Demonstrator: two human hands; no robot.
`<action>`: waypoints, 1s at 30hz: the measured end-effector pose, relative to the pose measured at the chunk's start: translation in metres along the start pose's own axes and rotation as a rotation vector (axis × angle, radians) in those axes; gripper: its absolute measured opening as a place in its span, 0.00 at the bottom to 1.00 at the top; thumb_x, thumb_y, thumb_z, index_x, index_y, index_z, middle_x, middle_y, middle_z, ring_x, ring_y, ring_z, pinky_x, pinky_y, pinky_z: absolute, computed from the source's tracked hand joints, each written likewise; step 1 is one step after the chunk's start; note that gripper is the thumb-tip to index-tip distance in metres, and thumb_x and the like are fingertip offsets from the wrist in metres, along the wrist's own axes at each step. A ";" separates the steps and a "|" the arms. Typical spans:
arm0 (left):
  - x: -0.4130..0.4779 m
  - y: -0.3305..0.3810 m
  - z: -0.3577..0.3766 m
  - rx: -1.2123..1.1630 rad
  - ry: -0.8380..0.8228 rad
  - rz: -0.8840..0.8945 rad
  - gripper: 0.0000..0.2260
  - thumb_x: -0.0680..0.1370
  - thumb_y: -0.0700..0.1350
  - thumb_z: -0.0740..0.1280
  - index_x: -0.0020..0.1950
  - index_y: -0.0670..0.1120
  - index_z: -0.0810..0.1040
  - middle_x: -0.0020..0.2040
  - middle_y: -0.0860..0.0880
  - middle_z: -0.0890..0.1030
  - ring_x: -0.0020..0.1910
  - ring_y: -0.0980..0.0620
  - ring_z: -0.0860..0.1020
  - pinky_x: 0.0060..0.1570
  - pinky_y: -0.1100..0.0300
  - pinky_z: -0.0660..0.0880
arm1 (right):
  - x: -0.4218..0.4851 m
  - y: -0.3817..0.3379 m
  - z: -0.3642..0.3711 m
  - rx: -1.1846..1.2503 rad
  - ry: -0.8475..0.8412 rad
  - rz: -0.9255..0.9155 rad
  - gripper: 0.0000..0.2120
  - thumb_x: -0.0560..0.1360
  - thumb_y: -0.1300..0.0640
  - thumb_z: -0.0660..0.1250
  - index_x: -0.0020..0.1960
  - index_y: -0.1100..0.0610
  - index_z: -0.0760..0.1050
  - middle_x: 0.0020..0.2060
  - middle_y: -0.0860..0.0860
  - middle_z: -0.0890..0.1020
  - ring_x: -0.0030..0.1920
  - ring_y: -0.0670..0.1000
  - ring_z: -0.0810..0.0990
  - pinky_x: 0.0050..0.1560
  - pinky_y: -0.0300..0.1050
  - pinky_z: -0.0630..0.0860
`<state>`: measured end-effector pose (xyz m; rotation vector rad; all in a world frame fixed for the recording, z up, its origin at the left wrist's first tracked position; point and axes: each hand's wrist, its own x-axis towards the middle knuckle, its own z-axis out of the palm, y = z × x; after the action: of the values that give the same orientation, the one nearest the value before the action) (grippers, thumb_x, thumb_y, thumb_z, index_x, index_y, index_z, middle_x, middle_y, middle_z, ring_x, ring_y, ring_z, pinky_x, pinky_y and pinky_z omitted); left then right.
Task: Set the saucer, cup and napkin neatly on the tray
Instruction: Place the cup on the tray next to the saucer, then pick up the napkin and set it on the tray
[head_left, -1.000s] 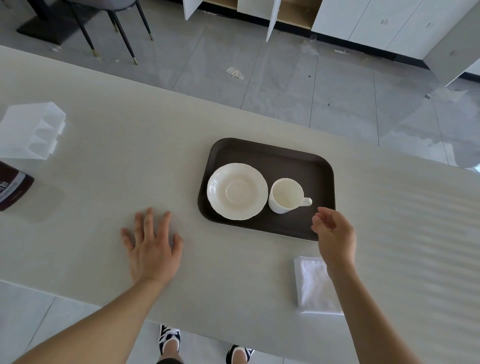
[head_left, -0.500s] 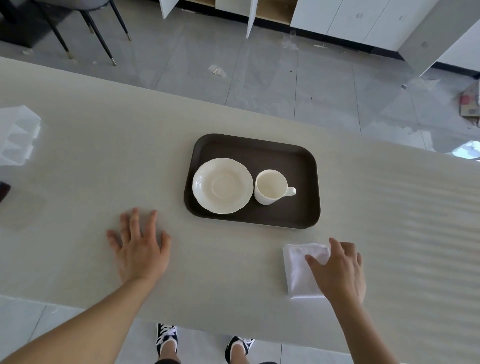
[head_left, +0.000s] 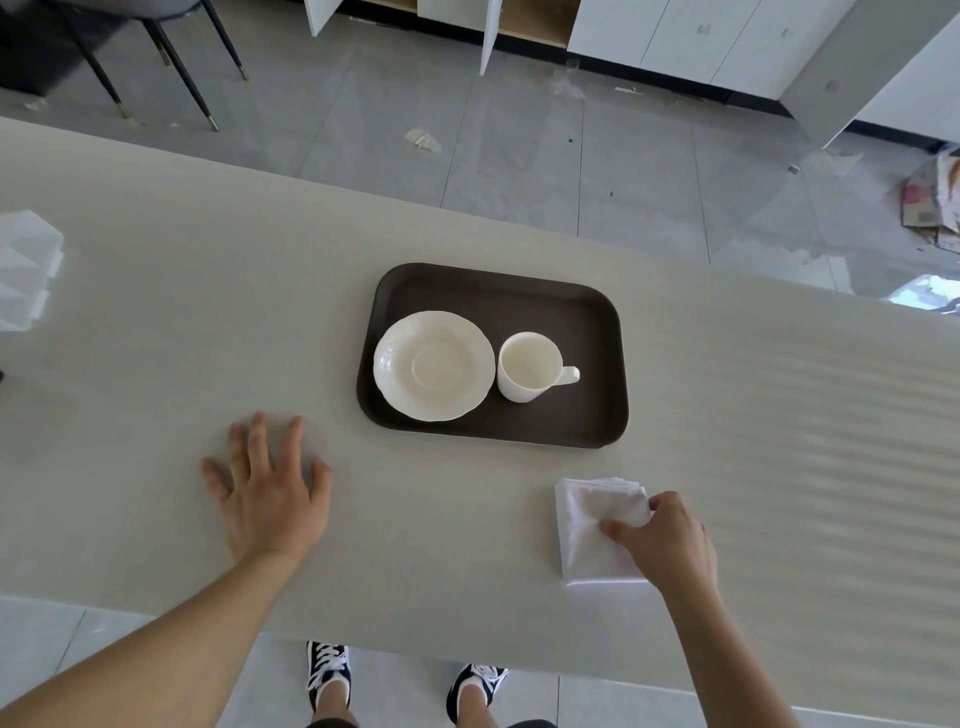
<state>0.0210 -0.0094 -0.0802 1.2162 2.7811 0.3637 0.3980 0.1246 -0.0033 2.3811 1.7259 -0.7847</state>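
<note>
A dark brown tray (head_left: 597, 322) lies in the middle of the pale table. On its left half rests a cream saucer (head_left: 434, 365); a cream cup (head_left: 529, 366) stands upright to the right of it, handle pointing right. A folded white napkin (head_left: 589, 530) lies on the table below the tray's right corner. My right hand (head_left: 667, 540) pinches the napkin's right side between thumb and fingers, and the napkin is creased there. My left hand (head_left: 267, 493) rests flat on the table, fingers spread, left of the tray.
A translucent white plastic holder (head_left: 26, 270) sits at the table's far left edge. The table's near edge runs just above my shoes. Beyond the far edge are grey floor tiles, chair legs (head_left: 156, 62) and white cabinets.
My right hand came down from beside the cup's handle to the napkin and closed thumb and fingers on it, creasing it. My left hand stayed flat on the table.
</note>
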 end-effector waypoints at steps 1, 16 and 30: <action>0.000 0.000 0.000 -0.004 0.002 0.000 0.27 0.74 0.56 0.54 0.73 0.49 0.68 0.76 0.40 0.63 0.77 0.37 0.56 0.72 0.32 0.49 | 0.001 0.001 0.000 0.028 -0.003 0.005 0.22 0.66 0.43 0.76 0.49 0.53 0.69 0.38 0.47 0.77 0.39 0.54 0.75 0.34 0.46 0.67; -0.001 0.004 -0.006 0.011 -0.033 -0.015 0.28 0.74 0.56 0.54 0.73 0.49 0.68 0.77 0.40 0.63 0.78 0.38 0.54 0.74 0.33 0.47 | 0.000 -0.020 -0.027 0.650 0.015 -0.112 0.14 0.68 0.56 0.76 0.41 0.63 0.74 0.33 0.60 0.74 0.34 0.56 0.73 0.33 0.49 0.69; -0.001 0.003 -0.008 0.023 -0.033 -0.004 0.28 0.74 0.56 0.54 0.73 0.49 0.68 0.76 0.39 0.64 0.77 0.37 0.56 0.73 0.32 0.49 | 0.069 -0.101 -0.058 0.924 0.119 -0.133 0.11 0.67 0.61 0.76 0.44 0.55 0.75 0.40 0.52 0.81 0.41 0.54 0.79 0.35 0.46 0.75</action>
<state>0.0232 -0.0096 -0.0718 1.2103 2.7671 0.3098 0.3415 0.2414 0.0371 2.8778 1.8295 -1.8162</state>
